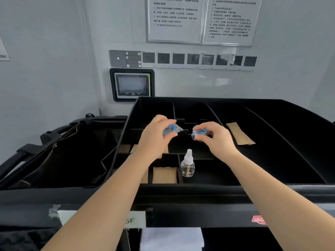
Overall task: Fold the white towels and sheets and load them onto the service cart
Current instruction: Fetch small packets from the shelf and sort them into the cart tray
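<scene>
Both my hands hover over the black divided top tray (272, 185) of the service cart. My left hand (154, 136) pinches a small clear packet with a blue item inside (172, 129). My right hand (215, 138) pinches a second such blue packet (198, 133). The two packets are a short gap apart above the tray's middle compartments. A white folded cloth (172, 239) shows on a shelf below the tray, at the bottom edge of the view.
A small clear bottle with a white cap (188, 164) stands in a front compartment. Brown paper packets lie in the tray at right (239, 134) and front (164, 175). A dark cloth bag (59, 160) hangs at the cart's left. A wall with a screen (132, 85) is behind.
</scene>
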Tool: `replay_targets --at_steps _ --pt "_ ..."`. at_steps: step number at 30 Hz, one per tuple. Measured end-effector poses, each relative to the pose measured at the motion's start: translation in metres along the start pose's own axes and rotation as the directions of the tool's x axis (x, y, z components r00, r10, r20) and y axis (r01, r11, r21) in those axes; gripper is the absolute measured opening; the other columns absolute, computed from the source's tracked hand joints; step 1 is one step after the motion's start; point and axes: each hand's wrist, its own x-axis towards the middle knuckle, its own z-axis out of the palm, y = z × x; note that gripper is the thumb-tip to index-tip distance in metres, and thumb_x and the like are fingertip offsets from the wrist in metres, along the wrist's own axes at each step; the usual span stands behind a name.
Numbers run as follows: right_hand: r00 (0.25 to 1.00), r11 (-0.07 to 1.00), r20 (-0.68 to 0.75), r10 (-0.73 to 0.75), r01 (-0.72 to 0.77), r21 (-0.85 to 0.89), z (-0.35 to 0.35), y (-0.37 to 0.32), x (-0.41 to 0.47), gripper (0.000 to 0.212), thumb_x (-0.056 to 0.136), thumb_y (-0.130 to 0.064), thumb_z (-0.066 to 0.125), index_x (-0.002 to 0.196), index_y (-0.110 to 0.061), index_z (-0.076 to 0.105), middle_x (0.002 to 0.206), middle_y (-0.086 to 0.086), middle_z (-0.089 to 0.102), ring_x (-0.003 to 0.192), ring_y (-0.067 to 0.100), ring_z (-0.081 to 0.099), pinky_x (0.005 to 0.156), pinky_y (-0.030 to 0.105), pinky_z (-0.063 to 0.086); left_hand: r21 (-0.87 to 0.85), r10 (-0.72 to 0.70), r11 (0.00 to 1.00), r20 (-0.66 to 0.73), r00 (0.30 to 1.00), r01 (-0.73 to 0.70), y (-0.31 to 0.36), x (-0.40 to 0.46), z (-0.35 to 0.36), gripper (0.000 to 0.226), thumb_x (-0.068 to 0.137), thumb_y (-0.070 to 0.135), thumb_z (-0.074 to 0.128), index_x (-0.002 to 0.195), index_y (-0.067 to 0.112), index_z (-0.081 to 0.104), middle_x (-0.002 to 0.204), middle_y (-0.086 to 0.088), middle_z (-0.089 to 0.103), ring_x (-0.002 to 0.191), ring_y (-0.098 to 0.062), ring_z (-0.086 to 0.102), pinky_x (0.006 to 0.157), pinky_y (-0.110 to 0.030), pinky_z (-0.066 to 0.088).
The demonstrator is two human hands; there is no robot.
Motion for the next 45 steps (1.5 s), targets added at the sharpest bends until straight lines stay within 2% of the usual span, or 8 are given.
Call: replay_targets --at_steps 3,8,13,21,29,33,39,45 --pt "0.992 0.998 0.127 0.001 0.007 -0.066 0.007 0.013 0.026 0.026 0.081 -0.021 0.073 0.102 -0.035 0.067 0.114 -0.009 0.061 0.11 0.007 0.051 0.094 0.024 0.041 0.004 0.016 1.0 0.079 0.997 -0.016 -0.009 0.021 0.006 0.04 0.09 0.025 0.064 0.13 0.024 0.059 0.121 0.008 0.051 0.106 -0.004 0.046 0.088 -0.019 0.037" --pt "0.956 0.993 0.292 -0.004 0.038 -0.111 0.026 0.027 0.057 0.026 0.081 -0.019 0.074 0.103 -0.031 0.068 0.103 -0.016 0.06 0.087 -0.004 0.051 0.07 0.006 0.035 -0.026 -0.051 0.998 0.117 0.992 0.055 -0.028 0.034 0.019 0.04 0.091 0.022 0.064 0.13 0.026 0.058 0.122 0.008 0.052 0.113 -0.009 0.046 0.092 -0.022 0.037" --pt "0.92 0.993 0.39 0.017 0.03 -0.115 0.05 0.039 0.067 0.031 0.081 -0.015 0.074 0.109 -0.027 0.067 0.105 -0.012 0.06 0.09 -0.001 0.054 0.078 0.011 0.041 -0.068 -0.102 0.992 0.058 0.993 0.106 -0.045 0.03 0.024 0.038 0.089 0.022 0.065 0.127 0.025 0.061 0.118 0.012 0.053 0.106 -0.003 0.05 0.09 -0.019 0.04" --pt "0.892 0.977 0.446 0.068 0.03 -0.211 0.083 0.059 0.066 0.028 0.075 -0.018 0.079 0.102 -0.018 0.071 0.112 -0.001 0.062 0.107 0.014 0.056 0.093 0.028 0.047 -0.071 -0.113 0.991 0.04 0.993 0.116 -0.062 0.028 0.021 0.036 0.088 0.022 0.067 0.123 0.027 0.061 0.112 0.018 0.052 0.099 0.002 0.051 0.079 -0.01 0.04" --pt "0.882 0.935 0.47 0.041 0.132 -0.329 0.085 0.066 0.068 0.037 0.076 -0.029 0.078 0.111 -0.021 0.071 0.119 -0.003 0.051 0.117 0.015 0.04 0.098 0.029 0.039 -0.076 -0.102 0.991 0.119 0.988 0.112 -0.061 0.027 0.027 0.041 0.088 0.02 0.067 0.127 0.026 0.06 0.119 0.011 0.055 0.106 -0.005 0.053 0.082 -0.011 0.044" --pt "0.913 0.959 0.407 0.008 0.108 -0.262 0.068 0.062 0.069 0.042 0.078 -0.032 0.077 0.119 -0.026 0.067 0.116 -0.005 0.05 0.117 0.014 0.043 0.099 0.027 0.036 -0.072 -0.108 0.99 0.149 0.983 0.12 -0.059 0.025 0.031 0.047 0.086 0.019 0.07 0.13 0.027 0.057 0.119 0.013 0.054 0.103 -0.003 0.053 0.079 -0.006 0.04" --pt "0.916 0.983 0.374 -0.146 0.092 0.157 0.04 0.039 0.065 0.054 0.077 -0.028 0.077 0.126 -0.036 0.056 0.121 -0.024 0.053 0.117 -0.003 0.05 0.094 0.013 0.041 -0.201 -0.07 0.974 0.187 0.98 0.108 -0.049 0.024 0.033 0.054 0.082 0.025 0.074 0.13 0.032 0.051 0.111 0.014 0.056 0.099 0.003 0.057 0.082 -0.011 0.045" --pt "0.895 0.972 0.407 -0.185 0.106 0.209 0.036 0.031 0.056 0.043 0.078 -0.021 0.078 0.119 -0.02 0.066 0.107 -0.009 0.069 0.102 0.0 0.062 0.092 0.021 0.05 -0.242 -0.015 0.968 0.221 0.975 0.07 -0.044 0.022 0.037 0.052 0.08 0.025 0.075 0.125 0.033 0.049 0.104 0.014 0.06 0.098 0.003 0.06 0.086 -0.017 0.05"
